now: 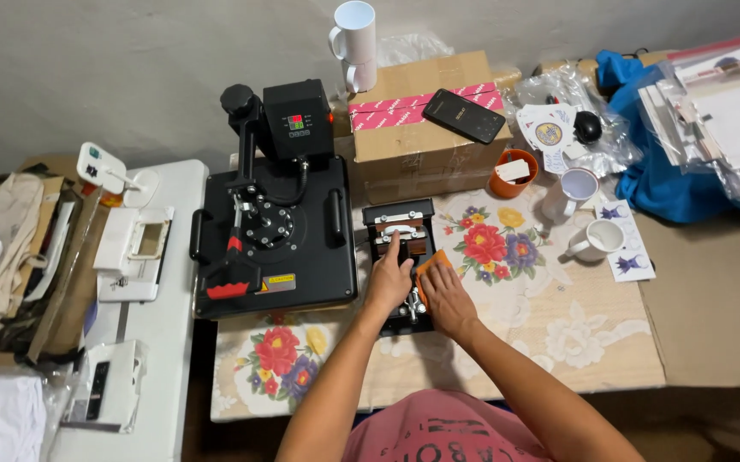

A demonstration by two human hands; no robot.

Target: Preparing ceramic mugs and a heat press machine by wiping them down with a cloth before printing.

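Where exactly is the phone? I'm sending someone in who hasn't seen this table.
Find the big black heat press; right of it stands a cardboard box with pink tape. The phone lies flat on its top, a black slab, unlike the white mugs stacked behind.

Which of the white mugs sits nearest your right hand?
The white mug lying on the paper with blue prints, handle pointing toward the right hand. The other table mug stands farther back, and two more are stacked on the cardboard box.

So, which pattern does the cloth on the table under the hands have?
The tablecloth is cream with red, blue and yellow flowers, best seen in the head view.
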